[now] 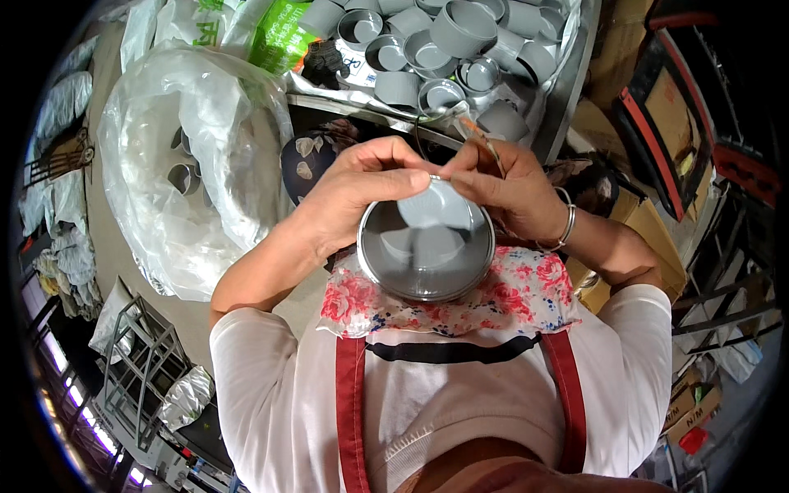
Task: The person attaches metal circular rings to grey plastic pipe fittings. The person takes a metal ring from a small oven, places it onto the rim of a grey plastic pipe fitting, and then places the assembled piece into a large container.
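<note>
The widest thing is a metal-edged table (362,112), with a crowd of grey plastic cups (463,29) heaped over it up to its near edge, some upright, some tipped on their sides. To the left of the table's near left corner sits a big clear plastic bag (214,131), its mouth open, with a few grey rings (182,177) visible inside. A white apron (526,292) with red and pink flowers covers the person's front. Beyond the person's right arm, below the table's near right corner, stands an open cardboard box (657,238).

The round grey cup (427,251) is held in front of the apron, short of the table's near edge, its open side facing up. The left hand (370,177) is closed on its far rim, thumb laid over the edge. The right hand (518,189) is closed too, its thumb at the same rim beside the left fingertips, with a slim orange-ended tool (472,127) standing out between its fingers; what the tool is cannot be told. Toward the table's near left corner lie a green packet (283,37) and a dark crumpled glove (325,64). A thin bracelet (569,218) circles the right wrist.
</note>
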A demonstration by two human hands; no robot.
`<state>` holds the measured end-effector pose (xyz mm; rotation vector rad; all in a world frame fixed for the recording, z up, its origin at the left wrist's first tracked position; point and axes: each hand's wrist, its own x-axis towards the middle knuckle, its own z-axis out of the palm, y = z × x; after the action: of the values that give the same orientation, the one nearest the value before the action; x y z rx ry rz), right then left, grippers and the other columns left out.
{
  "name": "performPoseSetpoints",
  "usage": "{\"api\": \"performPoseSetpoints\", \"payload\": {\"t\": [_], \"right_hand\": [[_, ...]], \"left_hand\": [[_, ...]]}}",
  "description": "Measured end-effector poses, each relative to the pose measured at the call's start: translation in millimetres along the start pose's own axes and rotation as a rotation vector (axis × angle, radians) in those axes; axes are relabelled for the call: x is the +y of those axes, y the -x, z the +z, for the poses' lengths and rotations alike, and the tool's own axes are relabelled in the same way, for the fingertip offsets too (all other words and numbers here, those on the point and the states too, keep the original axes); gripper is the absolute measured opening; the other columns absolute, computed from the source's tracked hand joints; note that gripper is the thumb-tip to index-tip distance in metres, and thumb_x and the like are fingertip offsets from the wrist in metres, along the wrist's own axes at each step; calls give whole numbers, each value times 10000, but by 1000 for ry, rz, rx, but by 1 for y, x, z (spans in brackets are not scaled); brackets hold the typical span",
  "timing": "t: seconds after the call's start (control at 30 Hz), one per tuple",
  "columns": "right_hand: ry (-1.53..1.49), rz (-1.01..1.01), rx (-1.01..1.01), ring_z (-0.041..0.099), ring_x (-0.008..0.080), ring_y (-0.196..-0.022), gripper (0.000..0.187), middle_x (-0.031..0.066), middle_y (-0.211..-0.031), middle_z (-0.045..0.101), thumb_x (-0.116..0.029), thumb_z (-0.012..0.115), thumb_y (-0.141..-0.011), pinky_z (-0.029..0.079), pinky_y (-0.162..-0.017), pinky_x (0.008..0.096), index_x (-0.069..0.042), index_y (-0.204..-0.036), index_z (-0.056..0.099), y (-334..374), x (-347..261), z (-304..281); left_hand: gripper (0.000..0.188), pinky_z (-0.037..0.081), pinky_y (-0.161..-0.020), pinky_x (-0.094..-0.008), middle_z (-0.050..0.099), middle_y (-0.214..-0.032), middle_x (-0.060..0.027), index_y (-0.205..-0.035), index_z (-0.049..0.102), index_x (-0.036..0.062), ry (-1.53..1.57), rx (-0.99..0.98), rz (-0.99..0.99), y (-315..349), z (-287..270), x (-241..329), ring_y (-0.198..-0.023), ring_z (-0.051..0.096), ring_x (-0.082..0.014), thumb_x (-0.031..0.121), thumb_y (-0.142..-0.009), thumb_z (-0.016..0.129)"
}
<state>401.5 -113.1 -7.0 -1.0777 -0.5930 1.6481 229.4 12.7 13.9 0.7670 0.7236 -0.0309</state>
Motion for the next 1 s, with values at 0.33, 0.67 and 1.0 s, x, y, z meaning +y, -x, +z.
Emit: {"api": "performPoseSetpoints", "payload": {"t": [0.33, 0.67, 1.0], "right_hand": [[1741, -217, 259, 580, 210, -796, 199, 103, -996, 572, -124, 464, -838, 469, -652, 293, -80, -1019, 536, -72, 40, -178], [2216, 77, -370, 519, 265, -946, 230, 85, -960, 539, -60, 546, -685, 473, -703, 371, -75, -913, 575, -147, 99, -238], [1336, -235, 348, 492, 266, -661, 136, 122, -711, 484, -132, 533, -835, 395, -589, 336, 3, -821, 523, -27, 19, -124]], "left_hand": [[277, 414, -828, -281, 581, -1036, -117, -1081, 541, -21, -474, 1232, 1031, 74, -115, 50, -934, 549, -160, 105, -835, 530], [393, 337, -937, -347, 553, -1087, -119, -1071, 561, 32, -1903, -97, 625, -198, -147, -2, -1136, 428, -290, 187, -719, 639], [238, 374, -867, -380, 563, -887, -124, -921, 550, 25, -1721, -89, 776, -191, -169, 3, -893, 530, -299, 82, -691, 571]]}}
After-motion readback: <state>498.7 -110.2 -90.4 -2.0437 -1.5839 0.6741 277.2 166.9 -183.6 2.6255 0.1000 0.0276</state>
